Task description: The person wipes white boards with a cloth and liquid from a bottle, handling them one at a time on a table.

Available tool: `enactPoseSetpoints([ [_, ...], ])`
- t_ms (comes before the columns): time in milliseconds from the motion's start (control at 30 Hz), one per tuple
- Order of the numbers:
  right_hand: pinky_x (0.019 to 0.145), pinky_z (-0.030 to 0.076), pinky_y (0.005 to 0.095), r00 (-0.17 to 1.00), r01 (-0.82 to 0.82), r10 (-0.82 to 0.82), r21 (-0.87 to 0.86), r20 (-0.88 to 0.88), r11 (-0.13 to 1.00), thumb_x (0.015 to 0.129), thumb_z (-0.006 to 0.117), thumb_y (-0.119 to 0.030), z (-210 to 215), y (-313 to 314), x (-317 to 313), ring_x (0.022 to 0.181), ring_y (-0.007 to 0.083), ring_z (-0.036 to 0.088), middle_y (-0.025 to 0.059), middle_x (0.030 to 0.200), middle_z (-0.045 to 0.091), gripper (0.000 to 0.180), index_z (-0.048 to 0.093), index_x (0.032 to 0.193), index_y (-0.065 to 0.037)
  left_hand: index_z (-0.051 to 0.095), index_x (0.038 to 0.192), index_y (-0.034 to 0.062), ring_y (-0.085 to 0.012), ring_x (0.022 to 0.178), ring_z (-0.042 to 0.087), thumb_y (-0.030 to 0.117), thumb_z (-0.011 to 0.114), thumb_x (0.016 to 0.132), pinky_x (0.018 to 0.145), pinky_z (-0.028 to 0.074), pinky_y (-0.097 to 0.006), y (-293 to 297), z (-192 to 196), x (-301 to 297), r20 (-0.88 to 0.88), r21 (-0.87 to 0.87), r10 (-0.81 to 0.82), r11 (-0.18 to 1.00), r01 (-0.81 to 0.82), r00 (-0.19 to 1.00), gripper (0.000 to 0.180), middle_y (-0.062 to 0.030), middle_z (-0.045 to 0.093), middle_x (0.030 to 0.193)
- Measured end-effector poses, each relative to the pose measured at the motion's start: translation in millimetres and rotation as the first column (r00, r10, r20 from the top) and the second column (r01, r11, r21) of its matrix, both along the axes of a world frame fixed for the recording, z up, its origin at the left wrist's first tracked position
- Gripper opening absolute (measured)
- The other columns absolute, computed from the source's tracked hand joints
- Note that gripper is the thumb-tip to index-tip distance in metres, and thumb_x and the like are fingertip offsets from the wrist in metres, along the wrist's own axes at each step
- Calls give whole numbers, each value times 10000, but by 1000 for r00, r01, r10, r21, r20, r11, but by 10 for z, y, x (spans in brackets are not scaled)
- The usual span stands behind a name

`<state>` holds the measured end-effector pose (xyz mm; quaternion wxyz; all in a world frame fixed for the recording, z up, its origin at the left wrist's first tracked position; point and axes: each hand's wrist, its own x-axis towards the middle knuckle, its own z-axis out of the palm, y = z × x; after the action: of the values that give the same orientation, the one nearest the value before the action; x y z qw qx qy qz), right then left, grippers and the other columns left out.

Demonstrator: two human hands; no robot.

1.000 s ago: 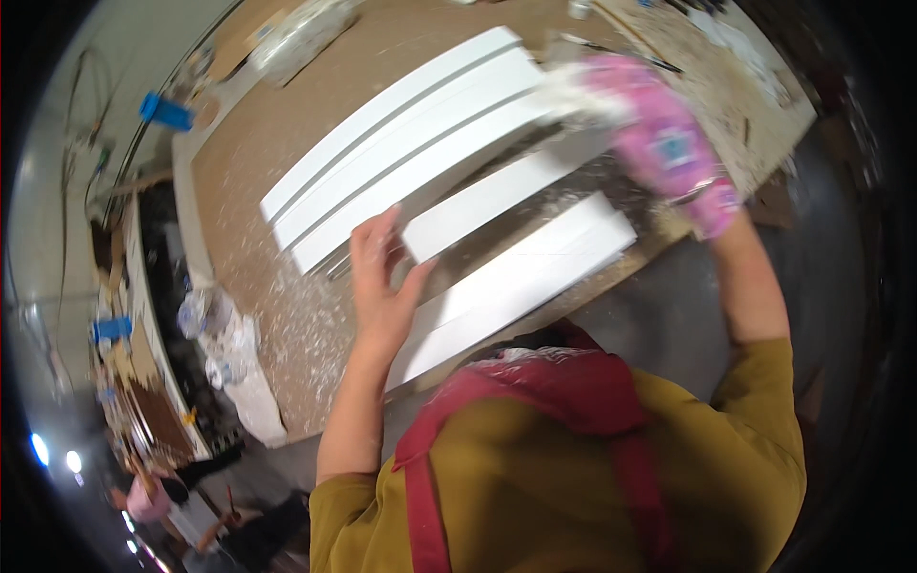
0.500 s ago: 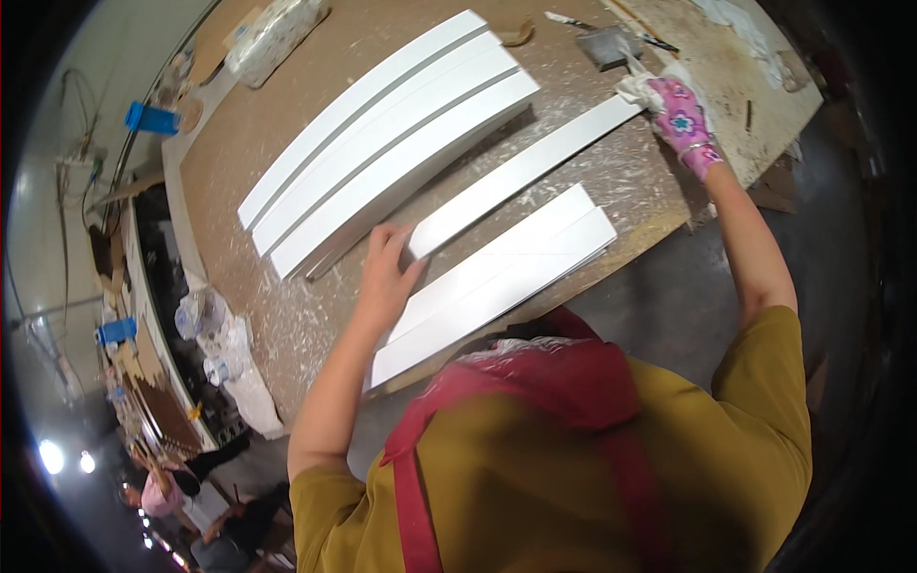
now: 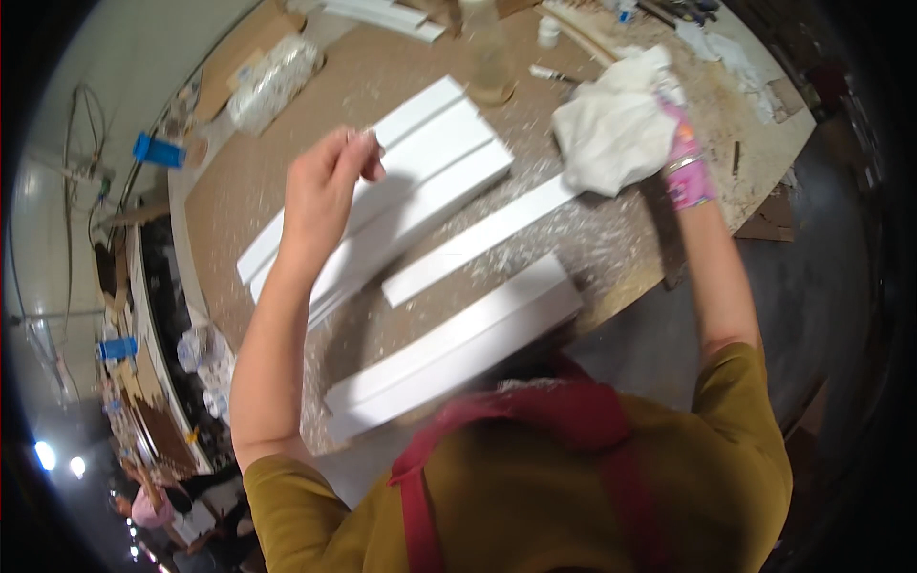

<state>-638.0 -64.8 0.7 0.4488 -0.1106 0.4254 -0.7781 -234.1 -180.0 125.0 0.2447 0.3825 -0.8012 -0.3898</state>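
Observation:
My bare left hand (image 3: 330, 186) is raised over a row of white boards (image 3: 449, 158), its fingers curled together and nothing showing in them. In my right hand (image 3: 683, 158), wearing a pink flowered glove, is a crumpled white cloth (image 3: 611, 124). The cloth hangs over the far right end of a single narrow white strip (image 3: 473, 239) lying on the worktable. Closer to my body, more white strips (image 3: 458, 349) lie side by side along the table's near edge.
The brown table (image 3: 229, 191) is spattered with white. At its back stand a clear bottle (image 3: 487, 57), a small white jar (image 3: 548, 31) and a plastic-wrapped bundle (image 3: 277, 86). A marker-like tool (image 3: 554, 74) lies beyond the cloth. Another person (image 3: 148, 506) is far off at lower left.
My left hand has let go of the narrow strip's near end and risen up and left over the boards. My right hand has drawn the cloth slightly toward me, and the cloth is now spread out.

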Motion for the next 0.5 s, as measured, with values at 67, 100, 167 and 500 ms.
enactPoseSetpoints([
  [67, 933, 465, 408, 995, -78, 84, -95, 57, 992, 912, 538, -262, -64, -67, 167, 1088, 263, 564, 109, 1203, 568, 420, 489, 1282, -70, 639, 968, -15, -119, 772, 582, 215, 580, 903, 750, 465, -266, -521, -59, -407, -76, 36, -50, 998, 53, 996, 246, -61, 630, 793],
  [100, 935, 463, 408, 991, -98, 108, -131, 77, 987, 914, 534, -263, -109, -65, 183, 1089, 263, 563, 110, 1203, 568, 418, 488, 1281, -68, 585, 1074, -20, -156, 882, 579, 254, 625, 869, 802, 458, -276, -697, -158, -691, -154, 29, -48, 998, 53, 987, 345, -103, 619, 927],
  [167, 941, 460, 407, 985, -118, 138, -181, 102, 976, 919, 526, -266, -234, -40, 142, 1093, 264, 561, 112, 1204, 568, 416, 487, 1281, -64, 390, 1284, -30, -235, 1095, 518, 342, 697, 806, 909, 424, -313, -945, -420, -1238, -152, 18, -39, 999, 42, 988, 679, -188, 508, 1203],
  [500, 933, 469, 403, 948, 104, -55, -142, 313, 984, 952, 470, -279, -214, 252, 220, 1082, 261, 566, 138, 1188, 571, 411, 454, 1287, -41, 459, 1229, 13, -299, 1135, 514, 275, 783, 691, 942, 431, -376, -958, -1072, -2315, 36, -156, -169, 973, 173, 985, 681, -175, 506, 1244],
])
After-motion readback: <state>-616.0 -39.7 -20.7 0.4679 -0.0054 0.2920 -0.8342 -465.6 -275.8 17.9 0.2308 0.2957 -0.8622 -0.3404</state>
